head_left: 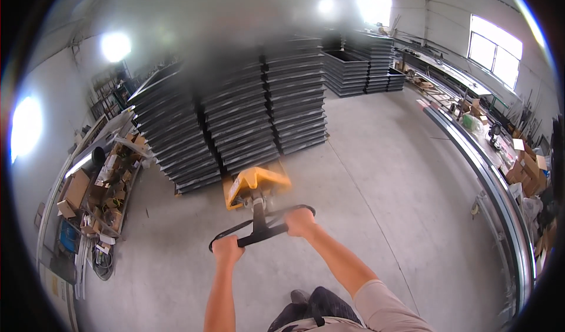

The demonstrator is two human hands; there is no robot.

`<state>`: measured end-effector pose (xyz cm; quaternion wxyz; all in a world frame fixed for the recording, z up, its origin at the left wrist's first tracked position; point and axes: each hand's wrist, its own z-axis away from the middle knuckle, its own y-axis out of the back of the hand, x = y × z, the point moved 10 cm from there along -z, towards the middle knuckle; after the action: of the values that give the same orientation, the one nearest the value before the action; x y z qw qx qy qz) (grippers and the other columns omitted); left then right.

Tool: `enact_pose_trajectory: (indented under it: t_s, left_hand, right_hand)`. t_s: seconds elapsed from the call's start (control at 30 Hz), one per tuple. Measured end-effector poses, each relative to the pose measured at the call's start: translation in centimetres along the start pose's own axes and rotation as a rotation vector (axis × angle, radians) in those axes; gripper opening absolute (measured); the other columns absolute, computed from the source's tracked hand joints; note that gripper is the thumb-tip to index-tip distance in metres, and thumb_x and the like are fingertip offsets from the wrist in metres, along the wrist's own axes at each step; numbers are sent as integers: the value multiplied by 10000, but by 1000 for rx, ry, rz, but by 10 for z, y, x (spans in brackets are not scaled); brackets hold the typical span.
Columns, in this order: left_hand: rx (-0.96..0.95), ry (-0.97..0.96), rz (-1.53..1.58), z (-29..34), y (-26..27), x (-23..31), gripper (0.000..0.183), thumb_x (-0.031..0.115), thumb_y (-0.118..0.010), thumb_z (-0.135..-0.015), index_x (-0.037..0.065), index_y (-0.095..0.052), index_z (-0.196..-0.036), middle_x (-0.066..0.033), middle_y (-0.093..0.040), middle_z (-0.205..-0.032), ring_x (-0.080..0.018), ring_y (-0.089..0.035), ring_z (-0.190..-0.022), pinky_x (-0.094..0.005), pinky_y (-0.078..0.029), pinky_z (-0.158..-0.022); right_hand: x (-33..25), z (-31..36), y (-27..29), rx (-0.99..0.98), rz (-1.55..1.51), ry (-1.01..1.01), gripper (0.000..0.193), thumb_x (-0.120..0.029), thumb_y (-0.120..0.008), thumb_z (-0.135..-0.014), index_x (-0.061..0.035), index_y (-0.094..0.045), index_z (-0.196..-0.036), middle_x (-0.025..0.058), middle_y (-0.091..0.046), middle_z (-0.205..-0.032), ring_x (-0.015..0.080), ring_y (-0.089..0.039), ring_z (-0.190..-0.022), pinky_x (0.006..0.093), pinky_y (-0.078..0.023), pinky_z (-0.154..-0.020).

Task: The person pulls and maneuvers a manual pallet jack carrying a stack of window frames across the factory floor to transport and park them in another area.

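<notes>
Pale grey concrete floor (376, 191) spreads across a workshop with light walls and a bright window (495, 52) far off to the right of the yellow pallet jack (268, 178). The pallet jack stands on this floor, right up by the near side of tall, closely set stacks of dark metal frames (241, 111); its forks are out of sight. Some wood-coloured edging (281, 168) shows beside the jack, low against the stacks. From the jack, a black looped handle (265, 234) reaches back toward the person.

The person's left hand (228, 249) is closed around the left end of the handle's crossbar, and the right hand (300, 222) is closed around its right end. Both arms are stretched forward, and one dark shoe (299, 296) shows on the near side of the jack.

Beyond the jack and to its right stands a further group of dark frame stacks (347, 76). Well to the left of the jack, a cluttered shelf (120, 214) holds cardboard boxes (76, 188) and loose parts. Well to its right run long metal profiles (471, 155), with more open cartons (527, 173) behind them. Above the jack, the top of the view is blurred.
</notes>
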<state>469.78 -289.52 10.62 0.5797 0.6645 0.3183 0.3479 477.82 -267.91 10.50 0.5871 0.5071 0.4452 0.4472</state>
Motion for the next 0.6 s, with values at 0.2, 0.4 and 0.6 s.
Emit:
enact_pose_trajectory:
  t_s: [0.2,0.4,0.6]
  left_hand:
    - [92,-32,-48,89,21,28,201,303,-714,-674,120,-668,-742,-79,-661,-684,-278,-649,-675,-405,-476,-603]
    - [89,-31,-10,198,24,33,196,312,-694,-685,124,-675,-738,-84,-663,-686,-285,-656,-686,-413,-482,-605]
    - [-1,-68,-42,296,0,112,152,227,-627,-701,100,-702,-740,-114,-664,-700,-296,-663,-703,-437,-490,-594]
  right_hand:
    - [-10,84,-7,121,41,26,124,-154,-631,-631,-114,-683,-736,109,-678,-770,300,-659,-743,425,-506,-586]
    - [-48,190,-18,58,14,39,125,-161,-633,-641,-121,-693,-743,96,-681,-758,295,-662,-728,422,-510,-589]
    - [-9,318,-40,20,76,-23,134,-181,-609,-637,-127,-688,-732,85,-681,-762,291,-661,-750,439,-512,-623]
